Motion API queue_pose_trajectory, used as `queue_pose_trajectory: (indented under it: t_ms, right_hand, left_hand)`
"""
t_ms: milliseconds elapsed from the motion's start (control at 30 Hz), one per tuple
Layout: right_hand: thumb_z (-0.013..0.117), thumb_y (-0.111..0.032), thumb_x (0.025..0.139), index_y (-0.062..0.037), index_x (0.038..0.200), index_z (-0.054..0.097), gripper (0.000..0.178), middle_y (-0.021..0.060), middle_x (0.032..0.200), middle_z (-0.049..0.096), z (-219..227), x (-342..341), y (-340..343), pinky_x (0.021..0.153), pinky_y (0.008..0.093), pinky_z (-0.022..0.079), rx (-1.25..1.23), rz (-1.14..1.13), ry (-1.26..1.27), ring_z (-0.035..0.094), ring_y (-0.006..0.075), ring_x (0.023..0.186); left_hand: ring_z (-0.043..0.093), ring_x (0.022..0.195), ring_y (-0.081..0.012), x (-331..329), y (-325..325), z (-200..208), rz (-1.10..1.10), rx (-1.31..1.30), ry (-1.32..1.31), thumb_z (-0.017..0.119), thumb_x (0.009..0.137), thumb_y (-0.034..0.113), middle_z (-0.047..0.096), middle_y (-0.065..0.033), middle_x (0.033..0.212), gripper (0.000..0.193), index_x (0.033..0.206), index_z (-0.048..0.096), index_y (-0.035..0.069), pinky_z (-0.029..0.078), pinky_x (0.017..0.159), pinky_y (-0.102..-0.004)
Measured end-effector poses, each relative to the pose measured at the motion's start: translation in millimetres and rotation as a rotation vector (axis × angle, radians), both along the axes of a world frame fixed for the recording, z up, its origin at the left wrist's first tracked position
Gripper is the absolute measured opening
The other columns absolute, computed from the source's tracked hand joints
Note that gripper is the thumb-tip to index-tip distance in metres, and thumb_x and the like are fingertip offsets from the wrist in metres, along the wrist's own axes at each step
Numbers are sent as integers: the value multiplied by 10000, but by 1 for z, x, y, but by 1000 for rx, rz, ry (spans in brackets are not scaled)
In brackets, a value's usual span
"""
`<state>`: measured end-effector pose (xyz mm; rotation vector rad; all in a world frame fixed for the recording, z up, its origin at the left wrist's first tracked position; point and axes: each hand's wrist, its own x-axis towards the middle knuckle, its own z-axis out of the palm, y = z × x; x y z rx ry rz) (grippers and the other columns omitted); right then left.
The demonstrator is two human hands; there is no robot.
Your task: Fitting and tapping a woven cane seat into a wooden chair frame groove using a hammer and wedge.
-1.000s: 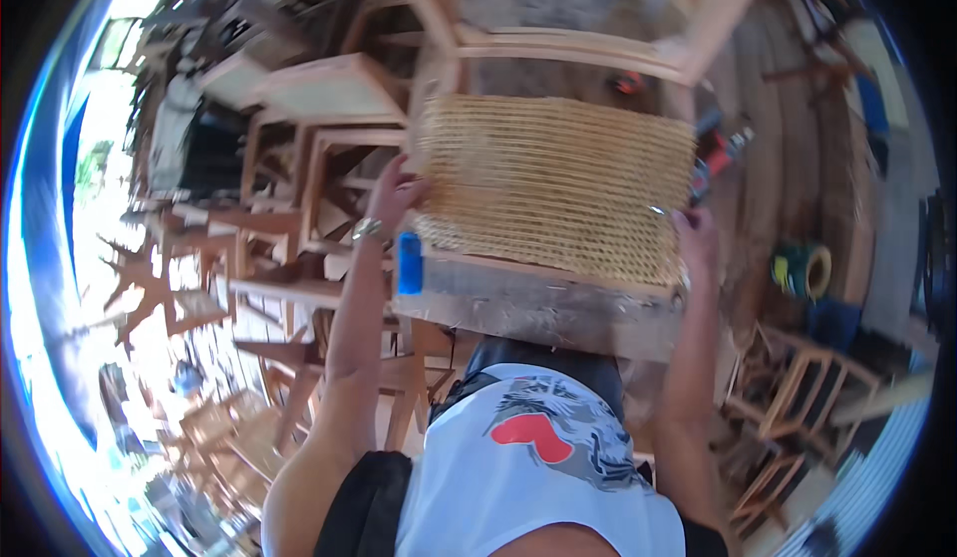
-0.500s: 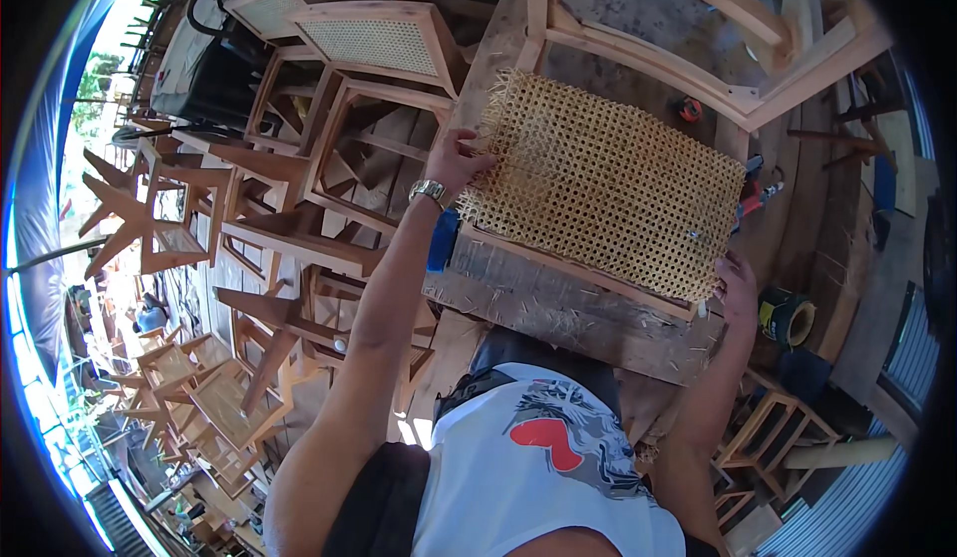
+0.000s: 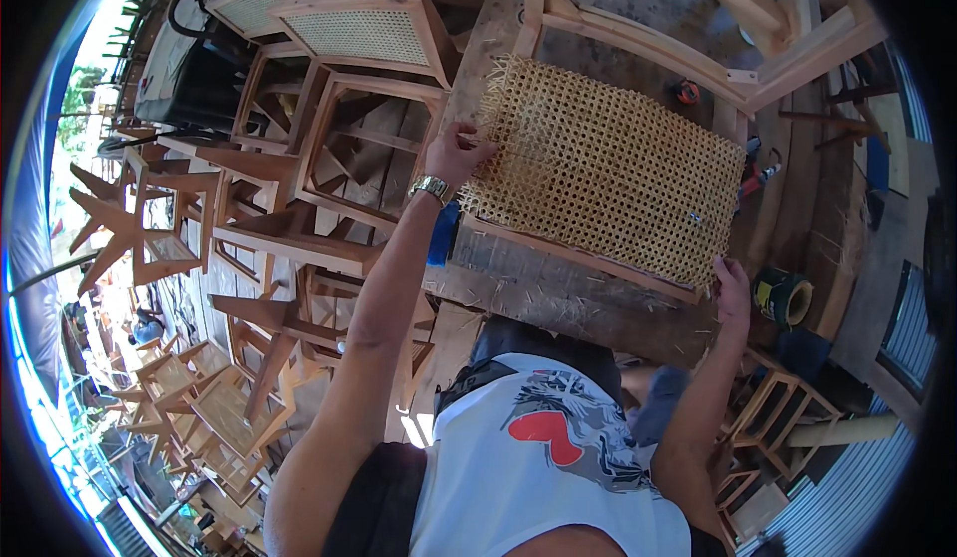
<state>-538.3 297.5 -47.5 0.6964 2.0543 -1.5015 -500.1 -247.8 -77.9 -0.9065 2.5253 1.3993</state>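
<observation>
The cane (image 3: 610,173) is spread over the counter (image 3: 488,291), at twelve o'clock from the shirt (image 3: 518,477). Its nine o'clock edge is met by the left hand (image 3: 459,153), half curled, and its four o'clock corner by the right hand (image 3: 733,288); whether either grip is closed on it cannot be told. Beyond it, a frame (image 3: 648,52) is seen at twelve, a blue cylinder (image 3: 444,235) at eight.

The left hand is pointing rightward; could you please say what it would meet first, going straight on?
The left hand would probably meet the woven cane sheet first, at its frayed left edge; depth leaves actual contact unclear.
</observation>
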Motion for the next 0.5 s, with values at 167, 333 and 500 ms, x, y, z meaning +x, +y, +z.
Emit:
queue_pose_trajectory:
  t_ms: [167, 333, 500]
  right_hand:
    - [710, -230, 869, -52, 928, 636, 201, -37, 773, 567, 0, 10, -6, 613, 236, 388, 15, 48, 122, 478, 66, 697]
    - [740, -276, 834, -21, 893, 662, 273, 18, 767, 623, -30, 16, -18, 654, 291, 454, 54, -24, 264, 542, 117, 705]
    - [776, -362, 742, 15, 843, 685, 400, 136, 776, 681, 1, 13, -23, 689, 348, 497, 352, 2, 208, 642, 209, 728]
  left_hand:
    - [658, 735, -146, 6, 0, -10, -3, 57, 2, 771, 816, 384, 700, -122, 867, 545, 1165, 588, 7, 536, 621, -305]
    - [641, 689, -145, 23, -12, -23, -74, -98, 77, 741, 839, 381, 690, -97, 822, 588, 1306, 541, 86, 511, 610, -318]
    - [613, 666, -169, 8, -1, -16, -122, -267, 77, 689, 868, 418, 636, -57, 721, 595, 1385, 494, 196, 491, 609, -339]
